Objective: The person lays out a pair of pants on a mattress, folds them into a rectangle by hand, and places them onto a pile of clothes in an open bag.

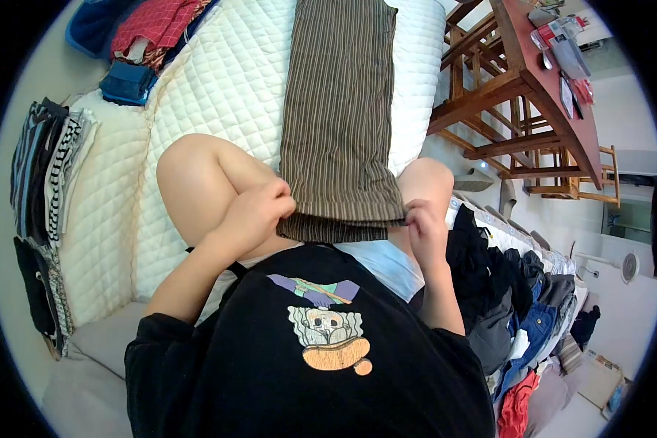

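Brown striped trousers (339, 109) lie lengthwise on the white quilted cover, folded so the layers overlap. Their near end shows two hem edges, one slightly below the other, between my knees. At the left corner of the upper hem, my left hand (259, 212) is closed with the fabric pinched in its fingertips. My right hand (425, 226) grips the opposite corner between thumb and fingers. The cloth between both hands lies fairly flat. The far end of the trousers runs out of view at the top.
Folded striped clothes (51, 171) are stacked at the left. More folded clothes (153, 33) sit at the upper left. A loose pile of garments (522, 299) lies to the right. Beyond the bed stands a wooden table (533, 80) with items on it.
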`<act>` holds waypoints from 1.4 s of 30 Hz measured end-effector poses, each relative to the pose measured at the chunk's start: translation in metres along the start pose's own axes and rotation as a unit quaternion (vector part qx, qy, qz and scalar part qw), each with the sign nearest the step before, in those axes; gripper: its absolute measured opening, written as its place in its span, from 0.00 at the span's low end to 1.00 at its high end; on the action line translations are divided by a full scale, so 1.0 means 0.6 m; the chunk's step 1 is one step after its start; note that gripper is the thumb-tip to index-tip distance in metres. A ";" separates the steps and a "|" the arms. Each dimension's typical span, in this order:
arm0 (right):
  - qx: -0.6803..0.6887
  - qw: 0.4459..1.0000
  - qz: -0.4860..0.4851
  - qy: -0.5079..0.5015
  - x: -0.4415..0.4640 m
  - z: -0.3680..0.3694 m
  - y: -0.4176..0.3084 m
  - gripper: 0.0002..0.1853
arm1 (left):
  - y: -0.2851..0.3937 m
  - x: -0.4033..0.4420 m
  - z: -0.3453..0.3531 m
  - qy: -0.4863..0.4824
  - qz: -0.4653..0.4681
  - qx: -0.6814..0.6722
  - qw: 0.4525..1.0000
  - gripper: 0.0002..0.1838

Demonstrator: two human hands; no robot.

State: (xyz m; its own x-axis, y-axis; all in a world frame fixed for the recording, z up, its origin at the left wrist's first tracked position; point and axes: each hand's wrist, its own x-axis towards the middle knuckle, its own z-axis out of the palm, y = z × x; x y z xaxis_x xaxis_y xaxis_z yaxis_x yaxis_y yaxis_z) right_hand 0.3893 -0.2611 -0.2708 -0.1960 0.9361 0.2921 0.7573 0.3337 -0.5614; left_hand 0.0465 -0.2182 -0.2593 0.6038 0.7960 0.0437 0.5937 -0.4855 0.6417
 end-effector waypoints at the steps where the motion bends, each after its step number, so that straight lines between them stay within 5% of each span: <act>1: -0.042 0.996 -0.069 -0.041 -0.002 -0.002 -0.001 0.10 | -0.006 -0.004 0.008 -0.012 0.024 0.027 0.999 0.05; 5: -0.105 0.983 -0.059 -0.135 -0.020 0.020 -0.022 0.15 | -0.013 -0.016 0.053 -0.070 0.058 0.154 0.984 0.07; 13: -0.141 0.979 -0.046 -0.137 -0.027 0.028 -0.023 0.12 | 0.002 -0.012 0.070 -0.142 0.060 0.234 0.960 0.11; 22: -0.093 0.974 -0.190 -0.075 -0.027 -0.052 -0.026 0.10 | 0.021 -0.019 -0.099 0.016 0.221 0.079 0.972 0.04; 26: -0.082 0.976 -0.188 -0.076 -0.014 -0.078 -0.072 0.18 | 0.031 -0.045 -0.118 0.034 0.258 0.053 0.964 0.07; 29: -0.067 0.981 -0.148 -0.105 -0.015 -0.077 -0.087 0.24 | 0.032 -0.051 -0.109 -0.064 0.225 0.063 0.970 0.14; 33: -0.076 0.954 -0.170 -0.236 -0.021 -0.075 -0.078 0.12 | 0.032 -0.065 -0.072 -0.164 0.189 0.007 0.968 0.15; 37: -0.063 0.958 -0.147 -0.239 -0.011 -0.077 -0.085 0.09 | 0.039 -0.049 -0.065 -0.172 0.155 -0.103 0.967 0.13; 42: -0.085 0.938 -0.071 -0.330 -0.008 -0.036 -0.092 0.40 | 0.027 -0.020 -0.051 -0.135 0.189 -0.060 0.971 0.11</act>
State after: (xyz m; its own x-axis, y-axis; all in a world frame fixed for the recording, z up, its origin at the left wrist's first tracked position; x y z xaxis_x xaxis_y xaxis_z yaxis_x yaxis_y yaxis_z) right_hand 0.3620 -0.2867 -0.2243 -0.6025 0.7676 -0.2188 0.7717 0.4902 -0.4052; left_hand 0.0325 -0.2248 -0.2260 0.8934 0.4379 0.1009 0.2470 -0.6661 0.7037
